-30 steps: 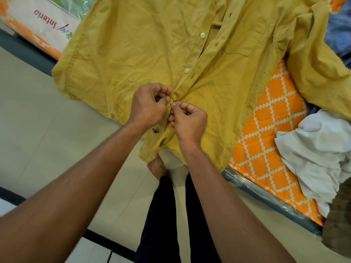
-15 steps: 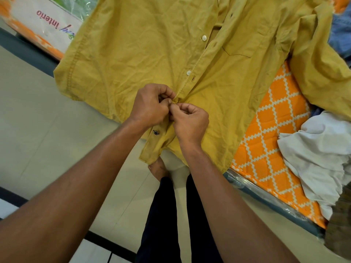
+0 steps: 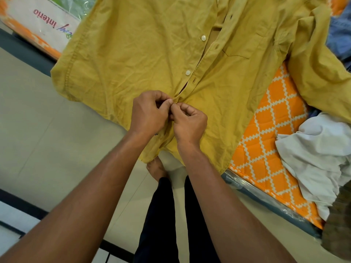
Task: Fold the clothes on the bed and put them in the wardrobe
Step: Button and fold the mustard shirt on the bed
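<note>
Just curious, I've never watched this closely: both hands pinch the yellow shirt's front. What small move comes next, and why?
Probably push a button through its hole: the left hand and right hand pinch together the front edges of the yellow shirt, and the white buttons above lie undone.

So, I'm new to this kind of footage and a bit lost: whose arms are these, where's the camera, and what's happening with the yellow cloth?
No machine here: one camera worn on a person's head looks down at their own bare arms. The left hand and right hand both pinch the front edge of a yellow shirt, seemingly doing up a button. The shirt lies spread on an orange patterned mattress, its hem hanging over the edge. A crumpled white garment lies beside it.
</note>
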